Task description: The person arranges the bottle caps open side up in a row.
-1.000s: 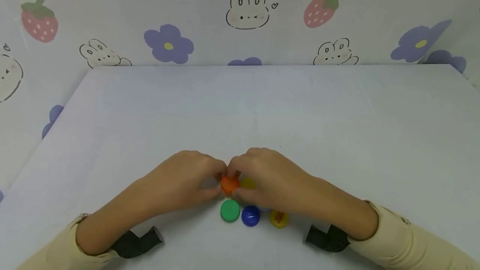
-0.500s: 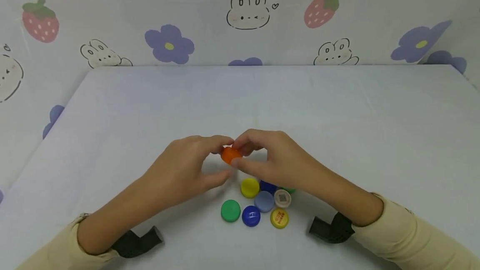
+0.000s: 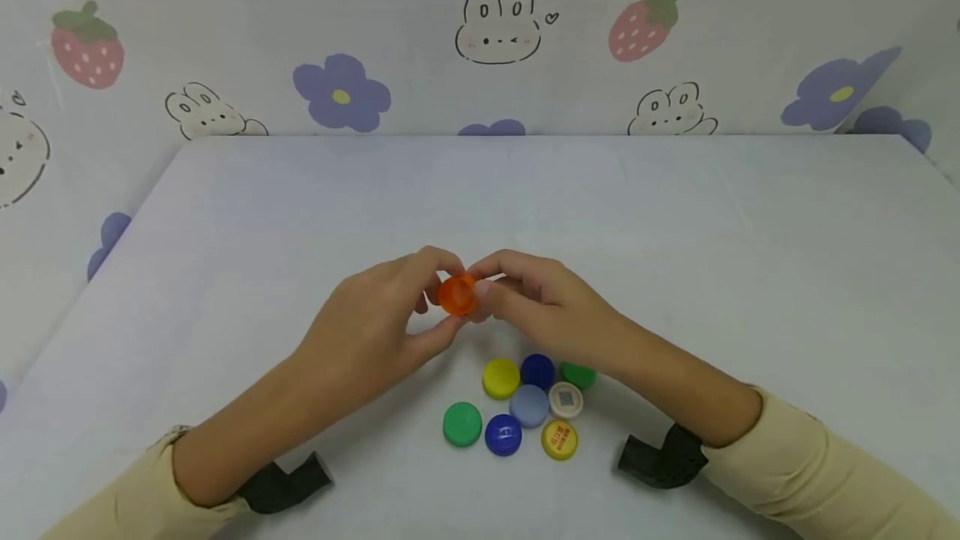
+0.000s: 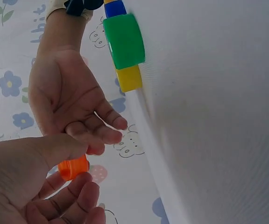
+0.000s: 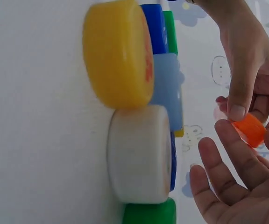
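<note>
Both hands hold one orange bottle cap (image 3: 457, 296) above the table, its hollow inside tilted towards the head camera. My left hand (image 3: 375, 311) pinches its left side between thumb and fingers. From the right, my right hand (image 3: 551, 307) grips the same cap, thumb at its near edge and index finger at the far edge. In the left wrist view the orange cap (image 4: 74, 168) shows between the left thumb and fingers. The right wrist view shows the orange cap (image 5: 250, 129) at the fingertips of both hands.
Below the hands lies a cluster of caps: yellow (image 3: 501, 378), dark blue (image 3: 537, 371), green (image 3: 579, 374), light blue (image 3: 529, 406), white (image 3: 566, 400) and lettered yellow (image 3: 559, 439). Beside them sit a green cap (image 3: 462, 424) and a blue cap (image 3: 503, 435) on the white table (image 3: 480, 198).
Both hands have lifted the orange cap off the table and away from the body. It has turned so its hollow side shows, and the left thumb has closed onto it.
</note>
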### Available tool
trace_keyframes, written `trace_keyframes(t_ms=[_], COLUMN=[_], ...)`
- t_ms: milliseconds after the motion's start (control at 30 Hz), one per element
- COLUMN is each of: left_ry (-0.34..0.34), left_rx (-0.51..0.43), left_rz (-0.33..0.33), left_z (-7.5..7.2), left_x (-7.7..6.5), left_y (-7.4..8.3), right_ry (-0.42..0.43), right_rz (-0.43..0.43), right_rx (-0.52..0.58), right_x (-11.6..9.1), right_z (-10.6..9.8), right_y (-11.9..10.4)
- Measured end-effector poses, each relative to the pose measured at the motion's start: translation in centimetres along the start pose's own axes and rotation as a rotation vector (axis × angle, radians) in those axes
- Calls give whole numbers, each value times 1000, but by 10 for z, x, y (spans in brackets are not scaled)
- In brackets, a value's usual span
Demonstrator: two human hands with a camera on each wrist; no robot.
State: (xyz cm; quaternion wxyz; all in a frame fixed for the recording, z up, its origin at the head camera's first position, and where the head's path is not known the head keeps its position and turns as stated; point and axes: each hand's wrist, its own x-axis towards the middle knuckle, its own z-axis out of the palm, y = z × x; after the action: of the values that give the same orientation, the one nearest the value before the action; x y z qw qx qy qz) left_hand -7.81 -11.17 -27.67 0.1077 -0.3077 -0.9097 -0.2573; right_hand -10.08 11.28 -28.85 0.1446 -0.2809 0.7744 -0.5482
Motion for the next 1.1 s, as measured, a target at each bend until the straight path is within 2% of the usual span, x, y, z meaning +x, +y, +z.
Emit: trace_keyframes(t_ms=[100,200,300,433,600,733,1100], left_ry=[-28,-102,-170,-225,-279,-292,-353], left_rx=[-22,-40,-59,-78,-98,-95,-104], left_rz=[-23,-77,-118,-137,-160,-159,-179], left_z=[2,4,6,10,17,20,23], left_x=[0,2,2,3,4,4,5], left_y=[-3,-6,-8,-12,-16,-18,-19], right_ry=[37,57,33,-26,-56,-59,-62], right_rz=[-37,-95,-129,-95,-74,-81,-58], right_rx=[-86,-235,-378,-481,-539,-565,-568], right_x=[0,0,1,2,3,4,5], right_z=[0,-1,-1,-1,-1,0,1], right_y=[3,5,6,5,8,10,14])
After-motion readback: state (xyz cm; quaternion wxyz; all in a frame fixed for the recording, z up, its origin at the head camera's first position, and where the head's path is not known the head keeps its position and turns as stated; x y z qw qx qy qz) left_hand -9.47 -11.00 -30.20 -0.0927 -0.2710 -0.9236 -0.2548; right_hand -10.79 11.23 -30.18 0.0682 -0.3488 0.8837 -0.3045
